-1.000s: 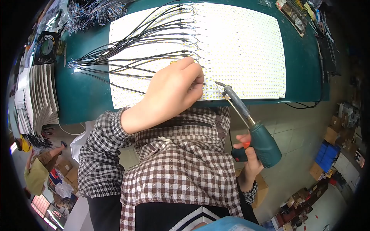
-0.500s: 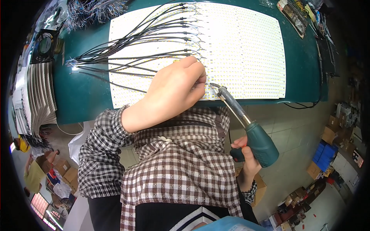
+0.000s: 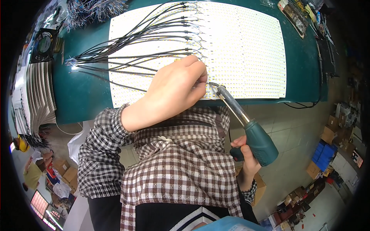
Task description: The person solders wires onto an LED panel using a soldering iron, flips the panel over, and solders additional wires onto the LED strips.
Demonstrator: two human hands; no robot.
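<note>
My right hand (image 3: 248, 159) grips the dark green handle of a soldering gun (image 3: 259, 144). Its metal barrel slants up and left, and its dark tip comes down beside my left fingertips. Across the near part of a white LED board (image 3: 254, 50), my left hand (image 3: 175, 82) is closed in a pinch. A black cable (image 3: 127, 85) runs in under that hand toward the pinch; the gripped end is hidden. Farther up the board lie several more black cables (image 3: 154, 37), their thin bare-ended wires reaching the board's middle. Their other ends bunch together at the left.
The board rests on a green table (image 3: 84, 96). At the left are a small black fan (image 3: 44, 45) and a stack of white strips (image 3: 36, 90). A bundle of wires (image 3: 92, 13) lies at the far left. A worn flat block (image 3: 293, 17) sits at the far right.
The soldering gun has shifted slightly left, bringing its tip closer to my left fingertips. My left hand has barely moved and keeps its pinch.
</note>
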